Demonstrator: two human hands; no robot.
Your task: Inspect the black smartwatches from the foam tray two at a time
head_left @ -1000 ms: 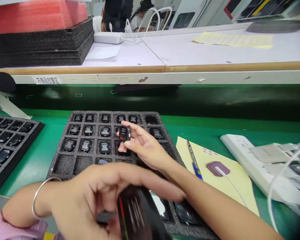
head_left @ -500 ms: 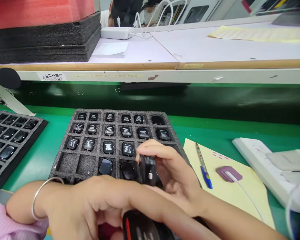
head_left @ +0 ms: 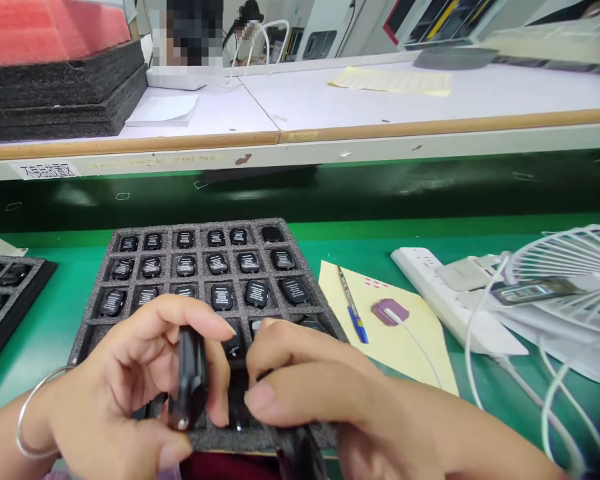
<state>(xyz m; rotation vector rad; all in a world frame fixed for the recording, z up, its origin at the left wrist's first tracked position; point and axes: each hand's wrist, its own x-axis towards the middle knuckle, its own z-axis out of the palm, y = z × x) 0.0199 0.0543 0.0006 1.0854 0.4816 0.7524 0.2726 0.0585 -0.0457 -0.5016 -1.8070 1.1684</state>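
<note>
My left hand point(head_left: 130, 373) grips a black smartwatch body point(head_left: 191, 377) edge-on between thumb and fingers, above the near part of a grey foam tray point(head_left: 93, 313). To its right, my right hand point(head_left: 320, 387) is curled, its thumb and forefinger bent close together. A black device point(head_left: 303, 455) sits under that hand's fingers at the bottom edge; most of it is hidden, so its kind is unclear. Square smartwatches point(head_left: 223, 297), many with white text lit on their screens, lie in the tray's compartments. Both hands cover the tray's nearer rows.
A second foam tray point(head_left: 35, 283) holds watches at left. On the right are yellow paper point(head_left: 405, 347), a pen point(head_left: 353, 307), a purple pad with a cable point(head_left: 390, 312), a white power strip point(head_left: 450, 300) and a fan point(head_left: 575, 260). Foam blocks point(head_left: 55, 93) sit on the shelf.
The view has swung right, bringing in the fan. My left hand has risen with a watch upright in its fingers. My right hand has come down nearer, with a black device low in its grip.
</note>
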